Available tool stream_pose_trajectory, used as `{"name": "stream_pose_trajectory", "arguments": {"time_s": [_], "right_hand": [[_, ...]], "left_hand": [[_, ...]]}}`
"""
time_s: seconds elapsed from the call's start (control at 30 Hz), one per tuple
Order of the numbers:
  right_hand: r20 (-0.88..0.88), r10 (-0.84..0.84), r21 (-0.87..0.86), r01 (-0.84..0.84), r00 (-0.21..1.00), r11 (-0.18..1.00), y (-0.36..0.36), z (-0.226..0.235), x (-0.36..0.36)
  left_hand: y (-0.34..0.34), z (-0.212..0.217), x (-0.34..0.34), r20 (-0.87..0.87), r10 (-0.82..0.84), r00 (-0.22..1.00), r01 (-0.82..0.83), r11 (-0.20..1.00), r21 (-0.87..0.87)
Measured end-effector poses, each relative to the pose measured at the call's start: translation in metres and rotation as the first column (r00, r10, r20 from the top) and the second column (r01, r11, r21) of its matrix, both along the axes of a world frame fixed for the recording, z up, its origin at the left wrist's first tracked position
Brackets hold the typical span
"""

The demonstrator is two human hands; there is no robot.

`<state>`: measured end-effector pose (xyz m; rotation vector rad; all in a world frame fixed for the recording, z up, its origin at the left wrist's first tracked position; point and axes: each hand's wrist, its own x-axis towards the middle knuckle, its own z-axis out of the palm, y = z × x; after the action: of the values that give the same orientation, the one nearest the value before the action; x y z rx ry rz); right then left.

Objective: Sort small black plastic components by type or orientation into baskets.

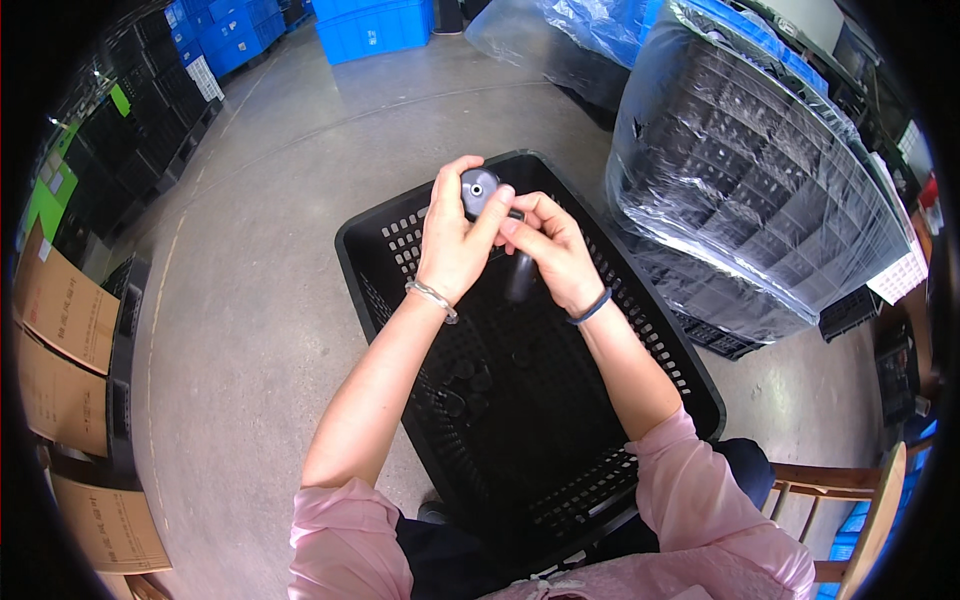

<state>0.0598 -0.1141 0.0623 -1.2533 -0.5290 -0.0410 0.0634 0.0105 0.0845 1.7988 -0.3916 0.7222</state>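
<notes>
My left hand (450, 230) is closed around a smooth dark round part (478, 184) with a small metal-ringed hole in its middle, my thumb lying across its edge. Close beside it, my right hand (556, 252) pinches at the lower right side of this part. A dark, rounded tube-like piece (521, 279) hangs under the right fingers; whether it joins the round part I cannot tell. Both hands are above the far half of a black plastic crate (358, 262) with slotted walls. Several small dark pieces (466, 378) lie inside it, hard to make out.
Film-wrapped black crates (740, 190) stand close on the right. Cardboard boxes (70, 300) line the left, with dark crates (125, 130) beyond them. Blue bins (372, 32) are at the back. A wooden chair (868, 520) is at the lower right. Grey concrete floor (250, 300) surrounds the crate.
</notes>
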Motion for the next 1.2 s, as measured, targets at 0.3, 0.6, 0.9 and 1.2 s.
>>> {"name": "stream_pose_trajectory", "arguments": {"time_s": [0.3,0.6,0.9,1.2], "right_hand": [[-0.031,0.095,0.055,-0.093,0.995,0.994,0.005,0.003,-0.012],[-0.324,0.562,0.525,-0.350,0.761,0.776,-0.007,-0.003,0.000],[-0.297,0.505,0.513,-0.311,0.811,0.800,-0.019,-0.007,0.007],[-0.084,0.235,0.272,-0.205,0.968,0.940,-0.032,0.014,0.003]], "left_hand": [[0.016,0.027,-0.002,-0.413,-0.190,0.891,0.000,0.908,-0.418],[0.017,0.021,0.004,-0.328,-0.525,0.785,0.249,0.753,-0.609],[0.001,0.028,-0.014,-0.196,-0.524,0.829,0.466,0.840,-0.277],[0.002,0.031,-0.019,-0.158,-0.483,0.861,0.468,0.875,-0.124]]}}
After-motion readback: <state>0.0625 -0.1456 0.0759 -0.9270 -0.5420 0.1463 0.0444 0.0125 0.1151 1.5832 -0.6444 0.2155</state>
